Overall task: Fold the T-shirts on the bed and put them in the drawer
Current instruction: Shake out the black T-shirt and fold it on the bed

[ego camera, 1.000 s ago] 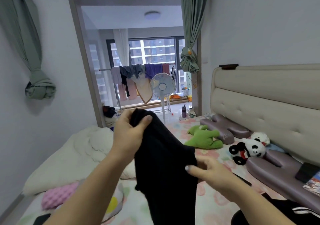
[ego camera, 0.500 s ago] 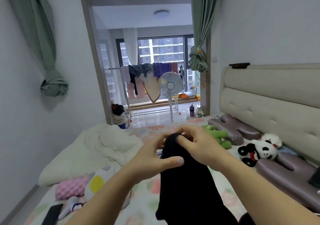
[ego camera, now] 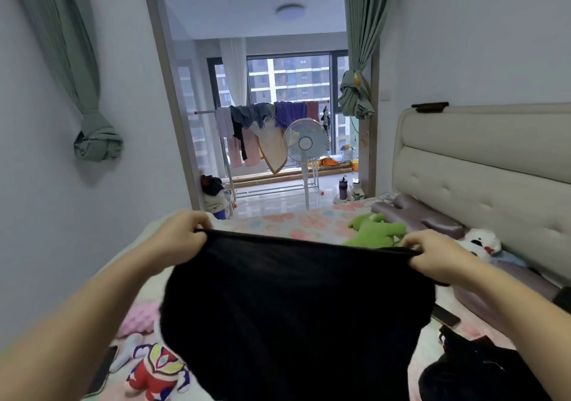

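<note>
A black T-shirt [ego camera: 293, 308] hangs spread wide in the air over the bed [ego camera: 296, 224], which has a floral sheet. My left hand [ego camera: 179, 240] pinches its top edge at the left end. My right hand [ego camera: 432, 255] pinches the same edge at the right end, so the edge is stretched taut between them. The cloth drapes down and hides the middle of the bed. Another dark garment [ego camera: 475, 369] lies crumpled at the lower right. No drawer is in view.
Soft toys lie on the bed: a green one [ego camera: 374, 230], a panda [ego camera: 479, 241], a red and white figure [ego camera: 154, 373], a pink cushion [ego camera: 139, 317]. Purple pillows [ego camera: 423, 218] line the padded headboard [ego camera: 482, 165]. A standing fan [ego camera: 306, 144] and a clothes rack stand beyond the doorway.
My hands were together at the bunched top of the shirt; they have moved apart to left and right, spreading the shirt out wide. The view has shifted slightly to the left.
</note>
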